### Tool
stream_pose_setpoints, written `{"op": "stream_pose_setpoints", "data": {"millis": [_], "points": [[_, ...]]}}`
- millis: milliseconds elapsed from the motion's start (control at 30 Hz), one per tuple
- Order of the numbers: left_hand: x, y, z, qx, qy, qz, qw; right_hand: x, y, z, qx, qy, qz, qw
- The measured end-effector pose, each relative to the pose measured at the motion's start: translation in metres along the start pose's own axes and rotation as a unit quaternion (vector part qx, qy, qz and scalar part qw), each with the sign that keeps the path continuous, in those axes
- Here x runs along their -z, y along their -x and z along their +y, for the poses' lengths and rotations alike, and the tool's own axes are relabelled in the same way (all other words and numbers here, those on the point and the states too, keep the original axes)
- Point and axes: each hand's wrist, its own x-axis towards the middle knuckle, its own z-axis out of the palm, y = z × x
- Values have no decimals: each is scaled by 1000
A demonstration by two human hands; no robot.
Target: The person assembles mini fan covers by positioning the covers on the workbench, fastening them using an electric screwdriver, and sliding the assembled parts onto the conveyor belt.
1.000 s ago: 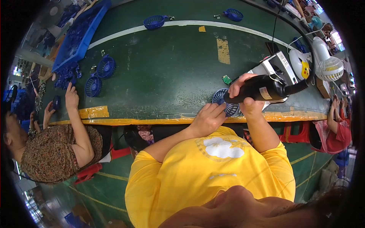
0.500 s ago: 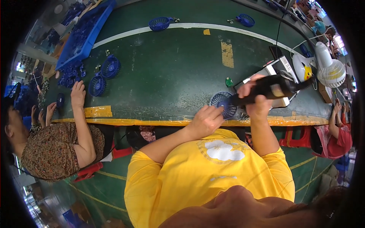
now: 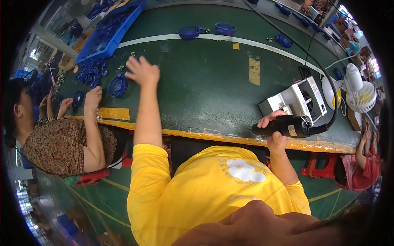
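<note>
My left hand [image 3: 142, 74] reaches far forward to the left, fingers spread, over a blue fan guard that it mostly hides. Beside it on the green table lies a round blue slotted fan guard [image 3: 118, 85], with a small metal part by its rim. Gripped in my right hand [image 3: 276, 130] is a black electric screwdriver [image 3: 279, 126], lying sideways above the table's near edge. Its tip points left and touches nothing; a thick black cable leaves its other end.
A white and black bench device [image 3: 293, 98] stands beyond the screwdriver, near a white desk fan [image 3: 360, 92]. More blue guards [image 3: 225, 28] lie along the white line. A blue tray [image 3: 111, 33] and loose blue parts [image 3: 90, 73] are at left, beside a co-worker [image 3: 61, 145].
My left hand has left the fan guard in front of me and swung far left. That guard is gone from there; another appears at the white line. The screwdriver has drawn back, now level.
</note>
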Motion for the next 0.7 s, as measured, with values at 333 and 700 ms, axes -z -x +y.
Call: {"op": "stream_pose_setpoints", "data": {"millis": [333,700], "points": [[-95,102,153,-7,46,-51,998,38,-22,-59,88,52,15,995],[-162,109,287,-112,132,-52,984,21,-52,-72,124,80,69,987]]}}
